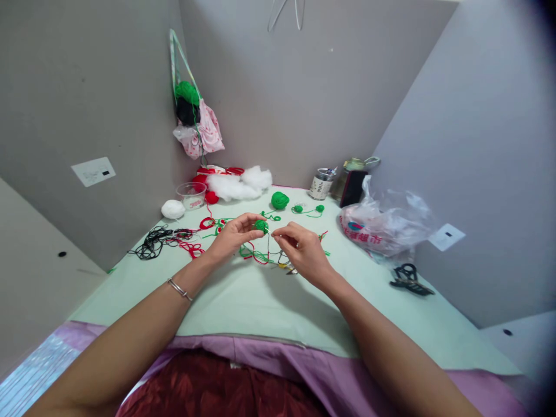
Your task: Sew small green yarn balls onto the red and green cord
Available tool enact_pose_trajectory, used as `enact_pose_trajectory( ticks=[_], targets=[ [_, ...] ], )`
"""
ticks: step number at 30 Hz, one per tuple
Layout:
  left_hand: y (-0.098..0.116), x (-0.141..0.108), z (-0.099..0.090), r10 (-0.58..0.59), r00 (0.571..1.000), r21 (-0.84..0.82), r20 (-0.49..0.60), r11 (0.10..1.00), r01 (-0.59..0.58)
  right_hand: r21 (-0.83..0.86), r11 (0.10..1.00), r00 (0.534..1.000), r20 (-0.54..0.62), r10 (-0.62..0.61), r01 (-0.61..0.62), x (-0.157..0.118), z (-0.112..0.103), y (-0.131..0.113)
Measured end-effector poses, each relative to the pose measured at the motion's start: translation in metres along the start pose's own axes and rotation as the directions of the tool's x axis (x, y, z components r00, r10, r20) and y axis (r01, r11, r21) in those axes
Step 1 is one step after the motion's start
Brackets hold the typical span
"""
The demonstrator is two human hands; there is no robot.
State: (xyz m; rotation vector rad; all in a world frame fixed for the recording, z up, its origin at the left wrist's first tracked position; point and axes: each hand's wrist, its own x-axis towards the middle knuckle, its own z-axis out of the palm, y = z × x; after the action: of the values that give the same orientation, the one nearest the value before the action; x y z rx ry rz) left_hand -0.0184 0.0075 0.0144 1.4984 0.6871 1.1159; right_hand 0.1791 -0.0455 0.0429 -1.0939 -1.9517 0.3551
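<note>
The grip of the left hand [234, 236] is narrow, thumb and fingers closed on a small green yarn piece [261, 226] held up over the middle of the bench [260, 313]. The right hand [306, 252] has a tight pinch on a thin pale stick [268, 231], whose far end meets the green piece; how far it goes in is too small to tell. Under and around the hands lie loose green, red and dark strands, tangled together.

Just beyond the hands sits a green yarn ball [280, 200], with two smaller green balls to its right. To the left, a heap of black yarn [155, 242] lies in front of a white ball [172, 209]. Beside that ball stands a clear plastic tub [191, 200]; its contents are hard to make out. White stuffing [238, 185] lies at the back, near some red yarn [211, 197].

In the left corner hangs a pink cloth bag [211, 128], green yarn [187, 91] above black yarn [187, 112] at its opening. Toward the right, a can [321, 187] holds pens, and a dark phone [353, 189] leans upright in front of a jar. Next to it slumps a plastic shopping bag [384, 225], its contents unclear, with a black hair clip [411, 280] nearer the edge.
</note>
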Motion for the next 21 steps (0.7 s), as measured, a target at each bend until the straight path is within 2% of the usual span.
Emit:
enact_pose_trajectory(
  ticks=[12, 21],
  targets=[
    [0.0024, -0.0010, 0.0012, 0.015, 1.000, -0.004, -0.001, 1.000, -0.015, 0.010, 1.000, 1.000, 0.000, 0.007, -0.007, 0.0000, 0.0009, 0.0008],
    [0.0061, -0.0025, 0.0023, -0.073, 0.993, -0.132, 0.097, 0.988, 0.085, 0.127, 0.991, 0.999, 0.016, 0.030, -0.032, 0.0006, 0.0008, 0.0022]
  ],
)
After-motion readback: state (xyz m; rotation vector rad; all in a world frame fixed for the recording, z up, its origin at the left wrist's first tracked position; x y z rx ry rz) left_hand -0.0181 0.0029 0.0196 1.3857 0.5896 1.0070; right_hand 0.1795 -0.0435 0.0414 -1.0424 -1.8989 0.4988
